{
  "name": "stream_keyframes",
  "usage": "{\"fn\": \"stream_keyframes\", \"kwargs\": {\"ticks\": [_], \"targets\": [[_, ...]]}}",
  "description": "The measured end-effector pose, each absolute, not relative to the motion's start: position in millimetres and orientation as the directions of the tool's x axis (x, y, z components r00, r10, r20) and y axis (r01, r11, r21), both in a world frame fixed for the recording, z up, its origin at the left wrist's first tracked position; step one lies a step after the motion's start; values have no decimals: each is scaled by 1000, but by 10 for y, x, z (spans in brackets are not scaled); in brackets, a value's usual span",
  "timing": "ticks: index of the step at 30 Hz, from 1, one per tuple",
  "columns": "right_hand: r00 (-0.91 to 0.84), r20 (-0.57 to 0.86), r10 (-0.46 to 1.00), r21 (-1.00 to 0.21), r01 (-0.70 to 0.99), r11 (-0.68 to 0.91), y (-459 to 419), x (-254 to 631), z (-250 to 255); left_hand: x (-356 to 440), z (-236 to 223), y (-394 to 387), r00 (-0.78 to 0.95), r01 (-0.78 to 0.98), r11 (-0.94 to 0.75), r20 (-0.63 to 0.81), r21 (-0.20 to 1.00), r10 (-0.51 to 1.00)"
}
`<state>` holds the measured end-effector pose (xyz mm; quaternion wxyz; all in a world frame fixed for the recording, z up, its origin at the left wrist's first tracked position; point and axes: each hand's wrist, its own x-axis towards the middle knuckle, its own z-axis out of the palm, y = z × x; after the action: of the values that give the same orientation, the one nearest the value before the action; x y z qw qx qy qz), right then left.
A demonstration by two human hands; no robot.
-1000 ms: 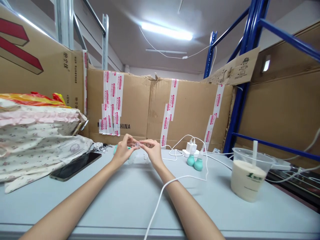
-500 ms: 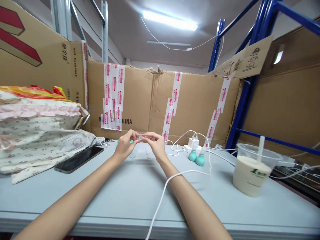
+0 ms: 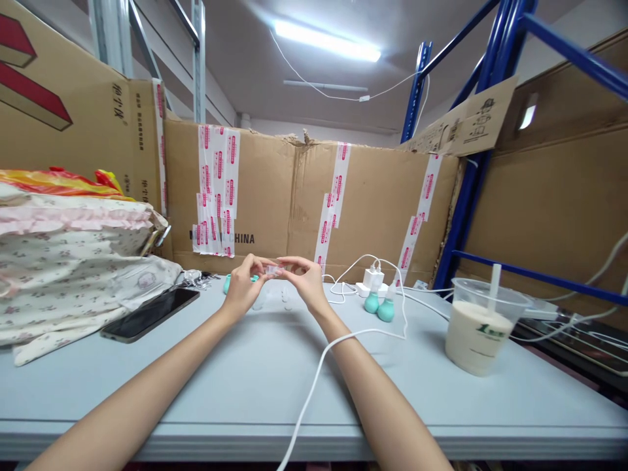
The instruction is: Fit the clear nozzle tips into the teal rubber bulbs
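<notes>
My left hand (image 3: pixel 242 286) is closed in a pinch on one end of a small clear plastic piece (image 3: pixel 273 270). From the other side, my right hand (image 3: pixel 307 281) grips the same piece between thumb and fingertips, so both hands meet above the tabletop. The piece's exact kind is too small to make out. Small clear round pieces (image 3: pixel 286 299) rest on the table beneath the hands. A teal object (image 3: pixel 226 284) is partly hidden behind my left hand. Right of my right hand stand two teal bulbs with clear tops (image 3: pixel 385 310).
A white charger (image 3: pixel 373 278) with cables sits at the back; a white cable (image 3: pixel 314 386) crosses my right forearm. A milky drink cup with a straw (image 3: pixel 475 340) stands at right. A phone (image 3: pixel 150 315) and floral cloth (image 3: pixel 73 261) lie left. Cardboard (image 3: pixel 269 190) walls the rear.
The view has shifted slightly, so the scenery sits a little further left. Both hands stay together on the clear piece, with the right fingers slightly more spread.
</notes>
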<state>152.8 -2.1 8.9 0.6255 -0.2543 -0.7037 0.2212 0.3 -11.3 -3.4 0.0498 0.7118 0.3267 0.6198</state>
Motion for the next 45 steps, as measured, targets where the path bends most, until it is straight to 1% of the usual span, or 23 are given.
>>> {"fn": "stream_keyframes", "kwargs": {"ticks": [2, 5, 10, 13, 15, 17, 21, 25, 27, 30, 32, 36, 39, 43, 45], "targets": [[-102, 780, 618, -610, 98, 786, -26, 1536, 92, 11, -33, -96, 10, 304, -780, 817, 547, 577], [-121, 802, 585, -569, 145, 810, -21, 1547, 88, 15, -39, -60, 55, 156, -759, 761, 633, 646], [-172, 821, 545, -507, 219, 833, 20, 1556, 53, 8, -73, -13, 172, -12, -702, 693, 712, 700], [-209, 829, 518, -447, 308, 840, 32, 1561, 42, 25, -102, 9, 157, -105, -641, 649, 760, 744], [-242, 836, 492, -385, 380, 841, 26, 1564, 39, 45, -125, 29, 118, -126, -609, 621, 783, 775], [-271, 840, 469, -329, 432, 840, 13, 1566, 37, 61, -147, 49, 90, -120, -593, 604, 796, 792], [-311, 839, 446, -260, 491, 831, -1, 1580, 31, 58, -152, 61, 94, -120, -561, 572, 819, 815], [-315, 837, 447, -180, 613, 770, 24, 1608, 1, 19, -131, 72, 49, -95, -565, 571, 820, 820], [-313, 828, 466, -173, 648, 742, 44, 1611, -33, 4, -133, 89, 20, -80, -569, 572, 819, 820], [-305, 815, 492, -190, 662, 725, 68, 1594, -86, -5, -149, 114, 9, -66, -562, 564, 825, 826], [-308, 816, 489, -181, 667, 723, 75, 1579, -107, -8, -161, 127, 13, -44, -568, 569, 822, 822], [-322, 821, 472, -146, 680, 719, 82, 1574, -109, -42, -176, 154, 96, 84, -605, 598, 792, 796], [-343, 813, 471, -140, 670, 729, 87, 1596, -87, -90, -174, 170, 167, 153, -596, 574, 788, 801], [-398, 791, 465, -120, 644, 756, 93, 1631, -47, -150, -140, 157, 199, 233, -580, 545, 781, 814], [-417, 783, 462, -113, 635, 764, 94, 1643, -32, -172, -109, 134, 226, 262, -552, 506, 792, 833]]}}
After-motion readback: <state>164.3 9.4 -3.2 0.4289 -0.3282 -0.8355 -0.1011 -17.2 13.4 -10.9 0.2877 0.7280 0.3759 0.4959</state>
